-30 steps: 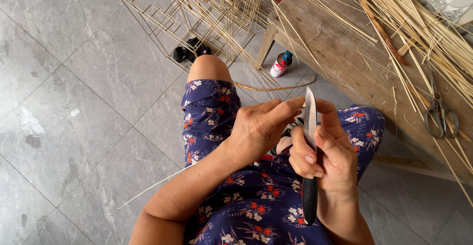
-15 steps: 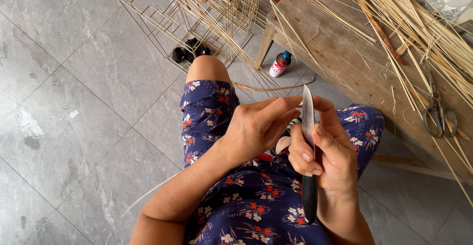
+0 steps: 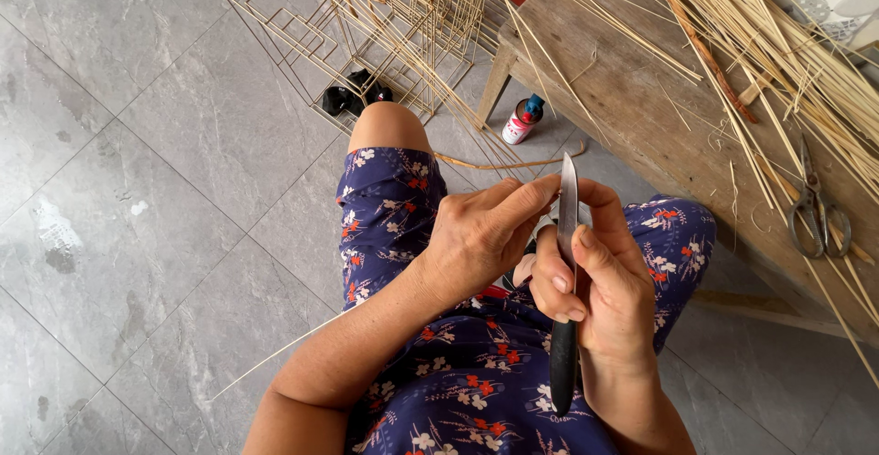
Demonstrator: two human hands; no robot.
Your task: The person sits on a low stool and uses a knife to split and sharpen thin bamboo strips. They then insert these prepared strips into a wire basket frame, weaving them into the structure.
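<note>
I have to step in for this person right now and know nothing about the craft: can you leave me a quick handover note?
Right hand: closed on a black-handled knife, blade pointing up.
Left hand: fingers pinched at the blade, apparently on a thin strip that trails to the floor behind.
More strips and scissors lie on the wooden bench; a strip frame stands ahead.
Done or left: cannot tell.

Grey stone tiles (image 3: 137,189) are spreading out under me, catching soft daylight. A worn wooden bench (image 3: 623,98) is standing at my right, its leg (image 3: 494,84) planted on the floor, boards running toward the far corner.
</note>
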